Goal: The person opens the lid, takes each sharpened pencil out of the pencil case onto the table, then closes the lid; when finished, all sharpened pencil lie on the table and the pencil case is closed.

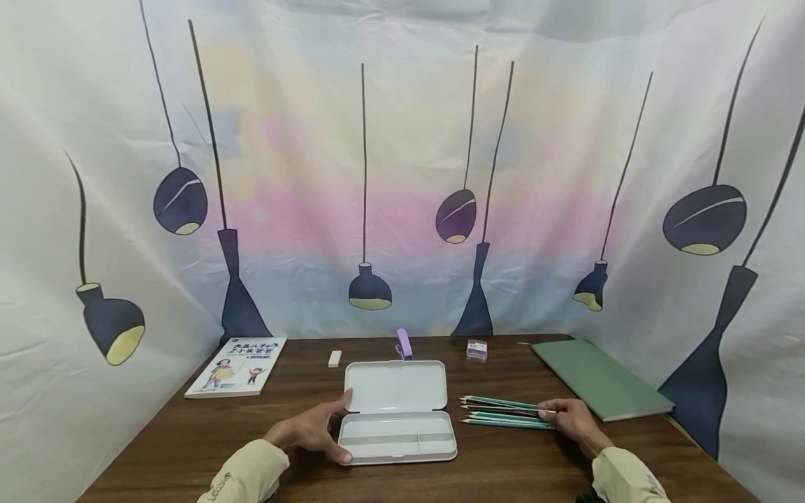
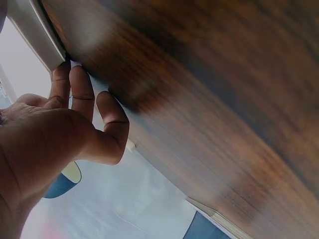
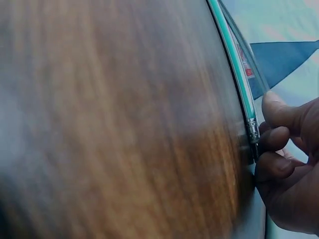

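Note:
An open white pencil case (image 1: 397,447) lies on the table with its lid (image 1: 397,386) tipped back; the compartments in its base hold nothing. My left hand (image 1: 312,427) grips the case's left side, thumb at the front corner and a finger by the lid's edge. In the left wrist view, bent fingers of the left hand (image 2: 75,114) reach the case's edge (image 2: 42,42). Several green and dark pencils (image 1: 503,412) lie to the right of the case, tips pointing left. My right hand (image 1: 575,421) pinches a pencil at its rear end; the right wrist view shows green pencils (image 3: 234,55) beside the fingertips.
Behind the case stands a purple stapler (image 1: 404,344), with a white eraser (image 1: 335,359) to its left and a small clear-and-pink box (image 1: 476,351) to its right. A picture book (image 1: 235,367) lies far left, a green notebook (image 1: 600,377) far right. A printed curtain hangs behind.

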Demonstrator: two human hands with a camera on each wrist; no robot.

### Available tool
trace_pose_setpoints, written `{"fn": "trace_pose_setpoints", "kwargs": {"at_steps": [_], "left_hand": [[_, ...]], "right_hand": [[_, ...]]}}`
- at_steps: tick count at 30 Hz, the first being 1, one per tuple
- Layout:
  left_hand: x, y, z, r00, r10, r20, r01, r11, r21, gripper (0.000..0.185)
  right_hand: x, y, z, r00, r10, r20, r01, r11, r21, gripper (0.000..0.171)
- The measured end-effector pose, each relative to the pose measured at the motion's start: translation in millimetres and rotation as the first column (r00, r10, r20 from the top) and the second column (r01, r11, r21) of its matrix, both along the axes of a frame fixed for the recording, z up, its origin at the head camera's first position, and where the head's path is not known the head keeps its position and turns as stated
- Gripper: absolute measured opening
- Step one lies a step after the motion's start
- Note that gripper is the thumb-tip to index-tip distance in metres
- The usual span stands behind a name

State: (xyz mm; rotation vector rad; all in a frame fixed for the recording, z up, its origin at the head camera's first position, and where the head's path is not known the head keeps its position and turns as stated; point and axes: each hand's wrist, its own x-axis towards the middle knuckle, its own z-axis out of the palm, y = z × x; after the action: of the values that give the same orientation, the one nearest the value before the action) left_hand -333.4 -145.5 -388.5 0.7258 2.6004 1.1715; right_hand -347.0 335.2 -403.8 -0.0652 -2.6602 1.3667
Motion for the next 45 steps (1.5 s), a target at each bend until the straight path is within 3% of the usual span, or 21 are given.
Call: {"fn": "trace_pose_setpoints", "kwargs": {"at_steps": [7, 13, 16, 19, 22, 24, 28, 36, 41, 45], "left_hand": [[2.2, -1.6, -2.3, 1.0, -0.003, -0.008, 0.003, 1.0, -0.011, 0.115], [3.5, -0.7, 0.8, 1.0, 0.002, -0.009, -0.002, 1.0, -0.009, 0.115], [2.6, 0.6, 2.6, 1.0, 0.009, -0.009, -0.009, 1.0, -0.015, 0.116], [1.6, 1.3, 4.4, 1.0, 0.012, -0.008, -0.012, 1.0, -0.028, 0.116], [1.5, 2.0, 5.6, 1.0, 0.01, -0.01, -0.01, 0.999, -0.033, 0.116], [1.4, 2.7, 5.8, 1.0, 0.007, -0.008, -0.007, 0.999, -0.031, 0.116], [1.6, 3.4, 6.3, 1.0, 0.011, 0.003, -0.011, 1.0, -0.028, 0.116], [1.8, 2.5, 4.7, 1.0, 0.006, 0.01, -0.006, 1.0, -0.026, 0.116], [2.4, 0.7, 4.4, 1.0, 0.015, 0.012, -0.014, 1.0, -0.022, 0.115], [2.3, 1.1, 4.8, 1.0, 0.007, 0.008, -0.007, 1.0, -0.014, 0.115]], "right_hand": [[-0.2, -4.6, -3.0, 1.0, 0.015, 0.015, -0.015, 1.0, 0.015, 0.033], [-3.5, -29.8, 1.3, 0.993, 0.064, -0.098, -0.064, 0.998, 0.005, 0.03], [-3.8, -53.9, 6.5, 0.969, 0.162, -0.186, -0.157, 0.987, 0.041, 0.023], [-2.1, -82.9, 12.1, 0.904, 0.368, -0.215, -0.356, 0.93, 0.093, 0.023], [0.1, -109.8, 15.7, 0.82, 0.557, -0.132, -0.545, 0.83, 0.118, 0.027], [0.6, -123.9, 16.9, 0.785, 0.617, -0.06, -0.605, 0.783, 0.143, 0.029], [-1.7, -142.6, 16.2, 0.774, 0.633, -0.004, -0.616, 0.754, 0.228, 0.032], [-3.0, -152.7, 11.7, 0.735, 0.678, -0.009, -0.64, 0.697, 0.324, 0.027], [-1.3, -155.2, 10.8, 0.733, 0.68, 0.013, -0.647, 0.69, 0.324, 0.021], [-0.2, -157.1, 11.1, 0.739, 0.674, -0.005, -0.621, 0.685, 0.381, 0.013]]}}
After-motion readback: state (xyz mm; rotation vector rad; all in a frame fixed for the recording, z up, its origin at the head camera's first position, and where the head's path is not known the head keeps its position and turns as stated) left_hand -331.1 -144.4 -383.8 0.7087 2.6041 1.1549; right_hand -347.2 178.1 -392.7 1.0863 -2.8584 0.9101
